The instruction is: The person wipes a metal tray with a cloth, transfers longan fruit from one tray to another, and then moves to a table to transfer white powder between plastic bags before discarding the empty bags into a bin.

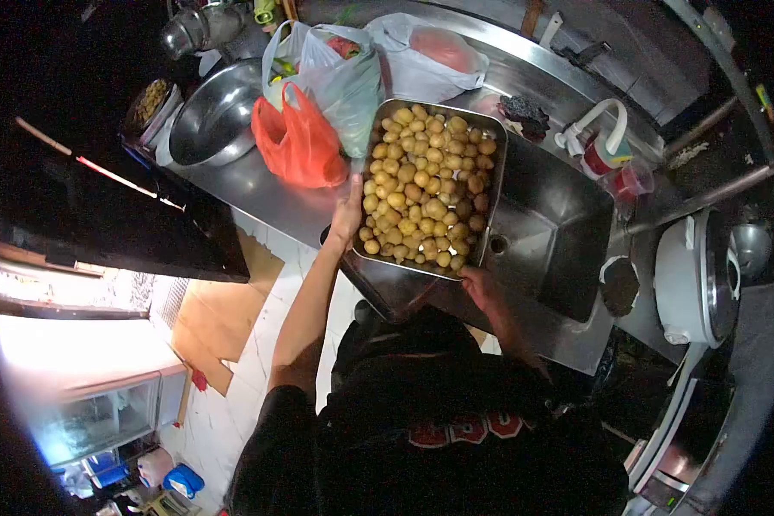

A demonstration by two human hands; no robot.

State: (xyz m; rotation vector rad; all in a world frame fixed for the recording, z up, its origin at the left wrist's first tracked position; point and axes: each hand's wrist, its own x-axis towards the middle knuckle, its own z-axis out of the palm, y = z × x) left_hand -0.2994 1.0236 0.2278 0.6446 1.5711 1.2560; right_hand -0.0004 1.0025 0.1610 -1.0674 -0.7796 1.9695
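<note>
A rectangular metal tray full of small, round, yellow-brown potatoes is held level between my hands, over the edge of the sink. My left hand is closed round the tray's left side, near its lower corner. At the lower right corner, my right hand grips the rim; part of its fingers is hidden beneath the tray. Just left of the tray, a red plastic bag stands on the steel counter.
The steel sink lies right of the tray. White plastic bags and a large steel bowl stand on the counter's left part. On the right are a white tap, a red tub and a rice cooker.
</note>
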